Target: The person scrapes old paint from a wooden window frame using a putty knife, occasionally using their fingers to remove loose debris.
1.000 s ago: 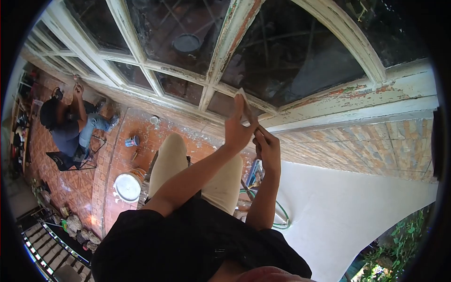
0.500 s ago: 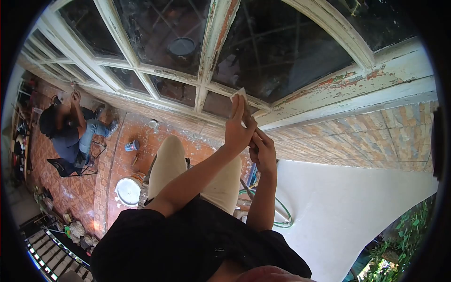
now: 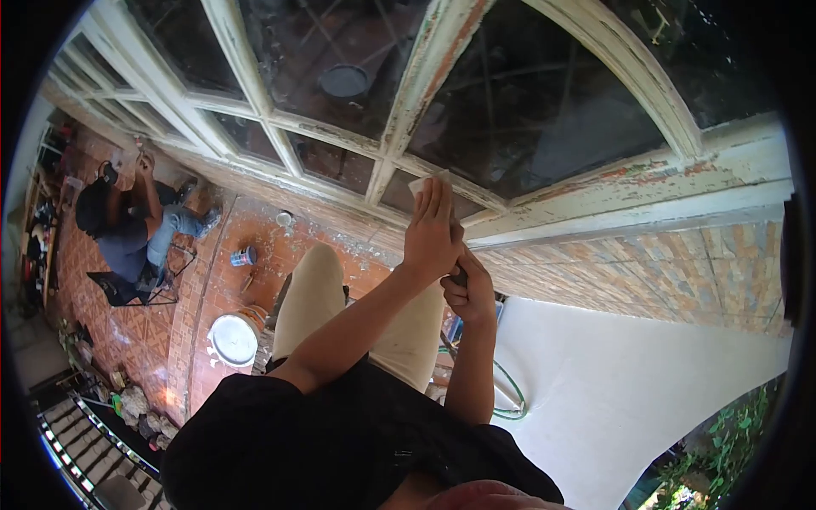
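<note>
A small pale folded sheet (image 3: pixel 425 182), which looks like sandpaper, lies under the fingers of my left hand (image 3: pixel 431 240). Those fingers press it to the lower crossbar of the old white window frame (image 3: pixel 463 189), near where two bars meet. My right hand (image 3: pixel 473 291) is just below, close to the left wrist. Its fingers are wrapped round a dark, rounded handle end (image 3: pixel 460 277); the rest of that tool is hidden behind the hands. Paint is chipped along the frame, with reddish patches (image 3: pixel 654 166) showing.
A person (image 3: pixel 127 221) sits on a folding chair at the left, hands raised near the window. On the tiled floor stand a white-lidded bucket (image 3: pixel 233 340) and a can (image 3: pixel 244 256). Stone-look tiles (image 3: pixel 629 259) line the wall below the window; a green hose (image 3: pixel 512 387) lies at right.
My left hand has slid left along the crossbar toward the joint, its fingers now lying flatter. The right hand has followed just below it. The whole view has shifted slightly.
</note>
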### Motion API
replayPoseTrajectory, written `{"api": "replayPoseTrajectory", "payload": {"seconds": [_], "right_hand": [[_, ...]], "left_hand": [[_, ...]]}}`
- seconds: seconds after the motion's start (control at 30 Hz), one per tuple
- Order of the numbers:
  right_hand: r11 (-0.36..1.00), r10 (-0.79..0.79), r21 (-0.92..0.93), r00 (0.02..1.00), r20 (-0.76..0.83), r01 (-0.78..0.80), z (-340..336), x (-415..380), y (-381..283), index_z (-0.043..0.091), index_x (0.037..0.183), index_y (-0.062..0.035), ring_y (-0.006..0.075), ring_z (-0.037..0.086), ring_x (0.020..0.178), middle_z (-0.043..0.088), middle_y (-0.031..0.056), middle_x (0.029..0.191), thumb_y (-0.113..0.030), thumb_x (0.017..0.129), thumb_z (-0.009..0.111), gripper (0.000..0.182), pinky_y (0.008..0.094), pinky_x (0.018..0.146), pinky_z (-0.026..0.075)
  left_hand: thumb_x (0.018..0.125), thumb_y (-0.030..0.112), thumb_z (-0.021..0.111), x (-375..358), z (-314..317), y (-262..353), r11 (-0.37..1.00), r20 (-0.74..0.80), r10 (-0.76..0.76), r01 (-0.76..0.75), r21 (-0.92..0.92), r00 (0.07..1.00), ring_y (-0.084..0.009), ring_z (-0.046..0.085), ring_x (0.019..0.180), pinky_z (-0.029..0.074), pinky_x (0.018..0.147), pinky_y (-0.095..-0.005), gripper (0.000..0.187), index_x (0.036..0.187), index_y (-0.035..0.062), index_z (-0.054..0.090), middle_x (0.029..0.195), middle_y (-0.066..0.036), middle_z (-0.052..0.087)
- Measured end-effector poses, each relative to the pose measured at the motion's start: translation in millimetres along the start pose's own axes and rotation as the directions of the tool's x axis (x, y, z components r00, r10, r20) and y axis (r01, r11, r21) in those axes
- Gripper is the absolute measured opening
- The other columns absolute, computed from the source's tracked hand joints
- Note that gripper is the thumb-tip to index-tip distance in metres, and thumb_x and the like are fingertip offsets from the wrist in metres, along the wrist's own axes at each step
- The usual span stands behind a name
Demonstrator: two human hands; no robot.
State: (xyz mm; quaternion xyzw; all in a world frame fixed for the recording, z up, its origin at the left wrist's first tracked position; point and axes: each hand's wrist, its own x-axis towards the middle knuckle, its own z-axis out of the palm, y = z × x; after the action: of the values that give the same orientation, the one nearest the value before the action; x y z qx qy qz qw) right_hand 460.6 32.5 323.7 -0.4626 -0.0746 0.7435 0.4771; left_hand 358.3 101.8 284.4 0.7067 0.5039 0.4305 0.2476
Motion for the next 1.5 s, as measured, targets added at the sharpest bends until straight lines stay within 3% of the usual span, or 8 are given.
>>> {"api": "replayPoseTrajectory", "payload": {"seconds": [0.27, 0.33, 0.47, 0.6, 0.87, 0.9, 1.1, 1.5], "right_hand": [[0.983, 0.043, 0.172, 0.993, 0.106, -0.061, 17, 19, 25, 0.053, 0.093, -0.0154, 0.0023, 0.025, 0.039, 0.043, -0.0046, 0.071, -0.024, 0.102, 0.046, 0.014, 0.0157, 0.029, 0.016], [0.966, 0.051, 0.245, 0.988, 0.147, -0.087, 4, 17, 26, 0.054, 0.115, -0.018, 0.0017, 0.026, 0.041, 0.042, -0.0046, 0.074, -0.023, 0.104, 0.041, 0.019, 0.0158, 0.03, 0.016], [0.961, 0.032, 0.269, 0.992, 0.119, -0.064, 4, 18, 34, 0.055, 0.115, -0.0176, 0.0018, 0.025, 0.041, 0.042, -0.0046, 0.074, -0.024, 0.104, 0.04, 0.019, 0.016, 0.03, 0.016], [0.921, 0.005, 0.385, 0.988, 0.155, -0.065, 26, 30, 61, 0.054, 0.095, -0.0129, 0.0029, 0.025, 0.038, 0.043, -0.0046, 0.072, -0.029, 0.104, 0.04, 0.023, 0.0167, 0.028, 0.016], [0.926, -0.086, 0.374, 0.992, 0.094, 0.045, 39, 42, 77, 0.052, 0.123, -0.0191, 0.0027, 0.028, 0.043, 0.04, -0.0046, 0.074, -0.022, 0.104, 0.037, 0.024, 0.0165, 0.031, 0.018], [0.909, -0.095, 0.411, 0.993, 0.064, 0.06, 46, 44, 84, 0.055, 0.104, -0.0155, 0.0027, 0.027, 0.04, 0.04, -0.0049, 0.071, -0.03, 0.105, 0.04, 0.021, 0.0172, 0.03, 0.018], [0.914, -0.182, 0.365, 0.983, -0.013, 0.175, 57, 34, 98, 0.053, 0.12, -0.0201, 0.0036, 0.028, 0.041, 0.038, -0.005, 0.069, -0.026, 0.104, 0.041, 0.02, 0.0184, 0.031, 0.02], [0.893, -0.253, 0.367, 0.965, -0.067, 0.259, 58, 41, 116, 0.054, 0.106, -0.02, 0.0054, 0.029, 0.04, 0.036, -0.0045, 0.066, -0.031, 0.105, 0.04, 0.018, 0.0208, 0.033, 0.021]], "left_hand": [[0.08, 0.006, 0.053, 11, -28, -13, 0.987, -0.026, 0.018, -0.013, 0.159, 1.0, -0.0454, 0.033, 0.137, 0.027, 0.115, -0.0497, 0.06, 0.135, -0.0146, 0.039, 0.141, -0.034, 0.04], [0.079, 0.006, 0.053, 8, -23, -8, 0.992, 0.038, 0.015, -0.02, 0.121, 0.999, -0.0454, 0.033, 0.137, 0.027, 0.115, -0.049, 0.06, 0.134, -0.0147, 0.04, 0.141, -0.033, 0.04], [0.081, 0.009, 0.056, 8, -22, -11, 0.99, 0.058, 0.031, -0.038, 0.136, 0.998, -0.0431, 0.031, 0.139, 0.025, 0.117, -0.0476, 0.062, 0.138, -0.0089, 0.039, 0.145, -0.03, 0.038], [0.079, 0.007, 0.058, 14, -41, -27, 0.988, 0.122, 0.061, -0.078, 0.133, 0.991, -0.0419, 0.032, 0.139, 0.026, 0.116, -0.0477, 0.063, 0.138, -0.0085, 0.04, 0.144, -0.029, 0.039], [0.076, 0.002, 0.057, 14, -43, -45, 0.978, 0.151, 0.158, -0.175, 0.112, 0.976, -0.0418, 0.03, 0.139, 0.026, 0.117, -0.0478, 0.065, 0.138, -0.0077, 0.04, 0.145, -0.027, 0.039], [0.076, 0.002, 0.057, 17, -49, -46, 0.974, 0.183, 0.18, -0.201, 0.103, 0.966, -0.0418, 0.03, 0.139, 0.025, 0.117, -0.0478, 0.066, 0.138, -0.0078, 0.04, 0.145, -0.027, 0.039], [0.077, 0.003, 0.057, 15, -56, -48, 0.962, 0.253, 0.226, -0.256, 0.093, 0.941, -0.0391, 0.032, 0.139, 0.026, 0.117, -0.046, 0.063, 0.137, -0.0075, 0.042, 0.144, -0.025, 0.041], [0.074, 0.003, 0.064, 11, -55, -45, 0.983, 0.384, 0.184, -0.181, -0.044, 0.905, -0.0356, 0.024, 0.144, 0.026, 0.118, -0.0448, 0.063, 0.136, 0.0007, 0.05, 0.149, -0.018, 0.038]]}}
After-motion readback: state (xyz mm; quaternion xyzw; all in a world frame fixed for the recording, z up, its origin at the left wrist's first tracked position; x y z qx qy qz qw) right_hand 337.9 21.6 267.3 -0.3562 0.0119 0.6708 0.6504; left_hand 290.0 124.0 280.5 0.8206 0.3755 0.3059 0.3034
